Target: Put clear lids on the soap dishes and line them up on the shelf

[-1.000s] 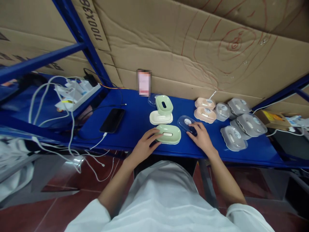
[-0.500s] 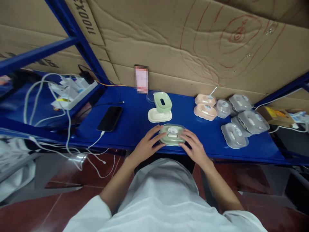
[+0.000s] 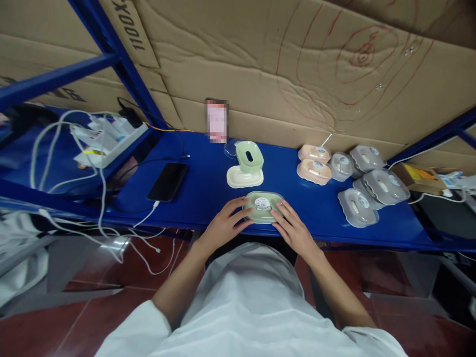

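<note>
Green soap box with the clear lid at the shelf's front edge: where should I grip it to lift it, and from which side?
Grip the green soap box by its two short rounded ends, coming from above and the near edge. It lies flat and oblong; the left hand and right hand flank those ends, and neighbours crowd its far side.

Support surface: blue shelf (image 3: 208,191), metal, w/ cardboard backing. Items resting directly on it, L to R: black phone (image 3: 167,181) w/ white cable attached; cream soap dish (image 3: 244,177), green dish tilted on top; lidded green dish (image 3: 263,207) at front edge; two peach dishes (image 3: 314,163); grey lidded dishes (image 3: 366,183), clustered.
</note>
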The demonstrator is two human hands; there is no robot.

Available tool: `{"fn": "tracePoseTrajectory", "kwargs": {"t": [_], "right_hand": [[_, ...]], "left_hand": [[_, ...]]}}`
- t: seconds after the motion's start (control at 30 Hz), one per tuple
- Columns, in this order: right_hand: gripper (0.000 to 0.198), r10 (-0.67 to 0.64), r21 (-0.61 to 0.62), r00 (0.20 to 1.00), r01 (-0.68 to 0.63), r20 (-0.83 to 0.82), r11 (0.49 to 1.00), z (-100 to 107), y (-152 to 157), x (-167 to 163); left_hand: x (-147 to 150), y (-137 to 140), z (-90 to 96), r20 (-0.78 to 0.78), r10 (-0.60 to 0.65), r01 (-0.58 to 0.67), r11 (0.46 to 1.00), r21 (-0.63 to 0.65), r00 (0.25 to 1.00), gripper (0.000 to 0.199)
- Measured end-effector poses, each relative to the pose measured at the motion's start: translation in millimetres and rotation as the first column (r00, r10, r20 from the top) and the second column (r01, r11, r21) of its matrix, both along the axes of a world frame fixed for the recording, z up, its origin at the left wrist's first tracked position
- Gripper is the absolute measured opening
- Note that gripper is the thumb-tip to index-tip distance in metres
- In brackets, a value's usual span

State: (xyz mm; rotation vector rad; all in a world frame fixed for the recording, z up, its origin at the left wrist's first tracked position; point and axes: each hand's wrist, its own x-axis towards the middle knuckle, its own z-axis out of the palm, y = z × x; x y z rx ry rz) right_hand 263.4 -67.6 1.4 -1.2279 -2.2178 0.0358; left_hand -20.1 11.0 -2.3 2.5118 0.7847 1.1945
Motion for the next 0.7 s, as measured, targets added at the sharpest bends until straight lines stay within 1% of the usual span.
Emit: {"fn": "tracePoseTrajectory", "kwargs": {"t": [0.17,0.23,0.3,0.37,0.43,0.5,0.57,0.63,0.7], "right_hand": [[0.073,-0.005,0.008,1.0,0.005,-0.028,1.0,2,3,-3],[0.07,-0.017,0.031,1.0,0.017,-0.023,0.999,7,4,-4],[0.062,-0.037,0.054,0.999,0.038,-0.007,0.998,13,4,-1],[0.053,-0.103,0.064,0.995,0.102,0.008,0.993,19,4,10],[0.049,-0.218,0.06,0.976,0.216,0.019,0.974,22,4,26],[0.051,-0.335,0.065,0.942,0.332,0.029,0.941,22,7,43],[0.055,-0.385,0.075,0.922,0.381,0.039,0.922,20,16,52],[0.059,-0.342,0.069,0.938,0.338,0.056,0.939,17,35,49],[0.06,-0.239,0.042,0.967,0.236,0.092,0.971,16,65,32]], "left_hand": [[1,0,-1.9,-0.01,0.012,-0.012,1.0,-0.011,1.0,0.029],[1,-1,-1.5,-0.014,0.006,-0.006,1.0,0.002,1.0,0.029],[1,-2,-1.0,-0.047,0.007,-0.007,1.0,-0.007,0.999,0.034],[1,-2,-0.8,-0.091,0.026,-0.03,0.998,-0.046,0.996,0.042],[1,0,-0.6,-0.119,0.074,-0.084,0.993,-0.082,0.99,0.05],[2,6,0.2,-0.147,0.143,-0.157,0.984,-0.09,0.979,0.057],[2,14,1.0,-0.197,0.217,-0.235,0.969,-0.072,0.956,0.063],[1,22,1.4,-0.253,0.27,-0.292,0.955,-0.053,0.929,0.068],[0,27,1.1,-0.289,0.29,-0.313,0.949,-0.037,0.913,0.068]]}}
